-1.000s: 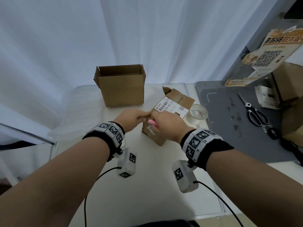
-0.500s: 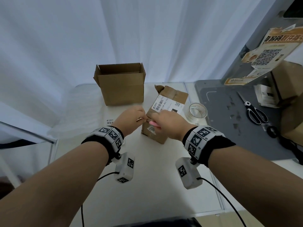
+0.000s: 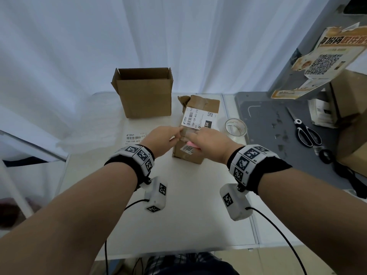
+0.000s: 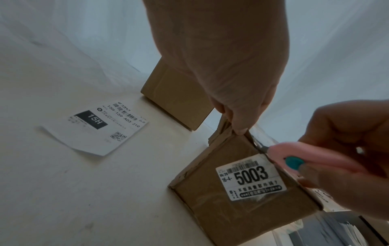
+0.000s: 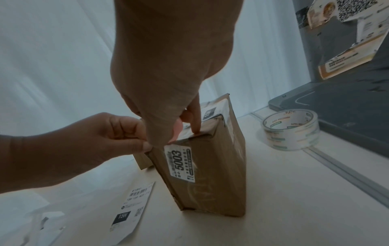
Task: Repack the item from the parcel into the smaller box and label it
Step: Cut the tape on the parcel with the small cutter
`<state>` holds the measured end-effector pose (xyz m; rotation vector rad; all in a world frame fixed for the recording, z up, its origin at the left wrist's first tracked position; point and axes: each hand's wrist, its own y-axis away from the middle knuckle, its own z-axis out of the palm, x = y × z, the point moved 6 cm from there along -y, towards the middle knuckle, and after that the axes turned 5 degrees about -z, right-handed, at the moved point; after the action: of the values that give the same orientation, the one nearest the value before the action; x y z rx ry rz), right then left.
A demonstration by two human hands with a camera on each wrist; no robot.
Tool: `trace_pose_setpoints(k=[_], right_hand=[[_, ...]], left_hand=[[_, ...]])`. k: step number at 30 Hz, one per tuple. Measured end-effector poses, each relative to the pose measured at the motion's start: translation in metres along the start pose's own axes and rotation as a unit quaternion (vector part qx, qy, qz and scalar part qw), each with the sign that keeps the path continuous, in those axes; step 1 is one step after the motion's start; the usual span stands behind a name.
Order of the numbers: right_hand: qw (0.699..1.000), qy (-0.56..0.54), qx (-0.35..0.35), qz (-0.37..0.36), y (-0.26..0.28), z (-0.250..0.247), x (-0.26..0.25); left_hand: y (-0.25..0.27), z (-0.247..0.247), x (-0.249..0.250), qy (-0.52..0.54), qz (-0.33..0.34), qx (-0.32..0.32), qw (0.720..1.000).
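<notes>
The taped brown parcel stands on the white table, with a shipping label on top and a "5003" sticker on its near end. My left hand pinches the parcel's near top left corner. In my right hand is a pink box cutter with a teal slider, its blade touching the near top edge. An open, upright cardboard box stands behind at the left. A loose shipping label lies flat to the left of my hands.
A roll of clear tape sits just right of the parcel. Further right, a grey mat holds scissors. Cardboard boxes and a printed card with a QR code crowd the far right. White curtains hang behind the table.
The parcel has swung round so its long side points more directly away from me. Both hands stayed at its near top edge. The loose label has come into view at the left.
</notes>
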<state>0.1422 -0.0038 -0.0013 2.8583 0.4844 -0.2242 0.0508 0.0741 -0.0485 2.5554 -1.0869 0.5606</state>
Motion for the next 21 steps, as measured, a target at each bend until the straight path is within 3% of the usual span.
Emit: trace_pose_setpoints(k=[12, 21], right_hand=[[0.999, 0.013, -0.037, 0.012, 0.017, 0.003, 0.02], [0.999, -0.001, -0.026, 0.031, 0.028, 0.009, 0.031]], left_hand=[[-0.003, 0.002, 0.005, -0.007, -0.025, -0.016, 1.0], [-0.005, 0.006, 0.012, 0.0, -0.033, -0.012, 0.999]])
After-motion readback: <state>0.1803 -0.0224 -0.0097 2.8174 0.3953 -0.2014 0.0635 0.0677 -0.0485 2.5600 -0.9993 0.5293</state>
